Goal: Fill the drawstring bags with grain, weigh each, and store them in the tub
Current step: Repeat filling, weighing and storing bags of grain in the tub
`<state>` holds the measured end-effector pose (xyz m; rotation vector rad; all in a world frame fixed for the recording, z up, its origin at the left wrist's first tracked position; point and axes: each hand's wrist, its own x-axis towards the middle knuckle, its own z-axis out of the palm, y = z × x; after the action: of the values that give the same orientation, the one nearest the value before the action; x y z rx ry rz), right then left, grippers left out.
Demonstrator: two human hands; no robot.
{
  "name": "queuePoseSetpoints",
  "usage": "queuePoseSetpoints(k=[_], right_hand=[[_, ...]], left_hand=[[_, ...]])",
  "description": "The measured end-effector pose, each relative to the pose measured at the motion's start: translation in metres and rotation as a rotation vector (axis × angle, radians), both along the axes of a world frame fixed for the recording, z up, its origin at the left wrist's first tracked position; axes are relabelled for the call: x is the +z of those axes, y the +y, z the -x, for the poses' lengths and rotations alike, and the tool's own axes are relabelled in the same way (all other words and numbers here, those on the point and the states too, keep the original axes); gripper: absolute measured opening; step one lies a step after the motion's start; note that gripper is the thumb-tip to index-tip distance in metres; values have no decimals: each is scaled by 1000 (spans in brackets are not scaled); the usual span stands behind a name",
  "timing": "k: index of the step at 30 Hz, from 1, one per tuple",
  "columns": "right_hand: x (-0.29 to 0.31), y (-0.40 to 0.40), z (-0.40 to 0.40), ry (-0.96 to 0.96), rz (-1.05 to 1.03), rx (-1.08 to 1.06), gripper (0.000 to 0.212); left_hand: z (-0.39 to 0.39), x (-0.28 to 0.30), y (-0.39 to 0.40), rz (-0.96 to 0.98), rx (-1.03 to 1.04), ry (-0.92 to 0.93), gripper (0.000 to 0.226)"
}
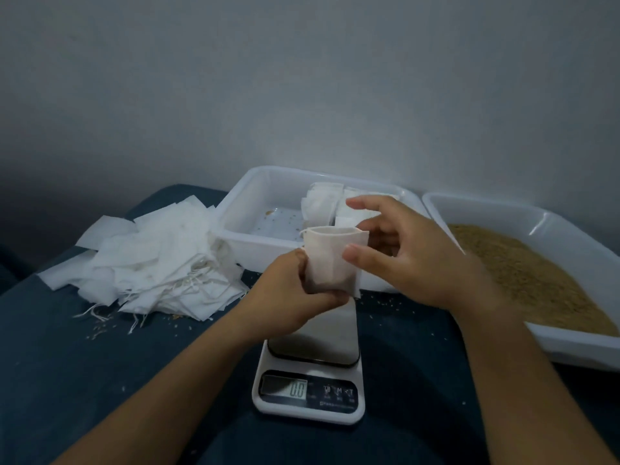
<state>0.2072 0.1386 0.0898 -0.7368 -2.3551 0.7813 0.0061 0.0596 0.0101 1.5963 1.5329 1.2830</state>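
In the head view, a small drawstring bag is held upright above the digital kitchen scale, just off centre of the picture. Its lower part is gripped by the left hand, whose fingers are curled round the cloth from the 8 o'clock side. The bag's right edge is pinched by the right hand from 3 o'clock, thumb in front and a finger behind, while the index finger is stretched out above the mouth. The mouth is seen slightly parted; a darker shade low in the cloth suggests some grain inside, though this cannot be told for certain.

The scale's steel platform carries nothing and its display reads 0.0. At 12 o'clock from the scale a white tub is set, with a few filled-looking bags stacked at its far right and stray grains on its floor. At 3 o'clock a second white tray is seen, spread with brown grain. At 9 to 10 o'clock a heap of empty bags lies on the dark blue cloth, strings trailing and loose grains scattered about.

The step in hand is judged to be the opening or filling of this bag, before weighing. Next, the mouth would need to be held wide and carried towards the grain tray at 3 o'clock, then drawn closed before the bag is set on the platform.
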Motion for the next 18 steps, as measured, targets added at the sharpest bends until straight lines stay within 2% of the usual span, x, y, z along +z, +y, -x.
queuePoseSetpoints(k=[2, 5, 10, 14, 18], right_hand=[[-16, -6, 4, 67, 68, -27, 48], [-43, -14, 14, 101, -35, -110, 10], [-72, -19, 12, 192, -67, -200, 13], [-84, -19, 6, 167, -55, -217, 7], [-90, -21, 11, 134, 16, -178, 16]], left_hand=[[6, -3, -3, -5, 28, -23, 44], [9, -6, -7, -1, 10, 2, 42], [16, -15, -17, -76, -60, 8, 39], [19, -16, -16, -94, -8, -42, 10], [28, -23, -10, -2, -4, -63, 13]])
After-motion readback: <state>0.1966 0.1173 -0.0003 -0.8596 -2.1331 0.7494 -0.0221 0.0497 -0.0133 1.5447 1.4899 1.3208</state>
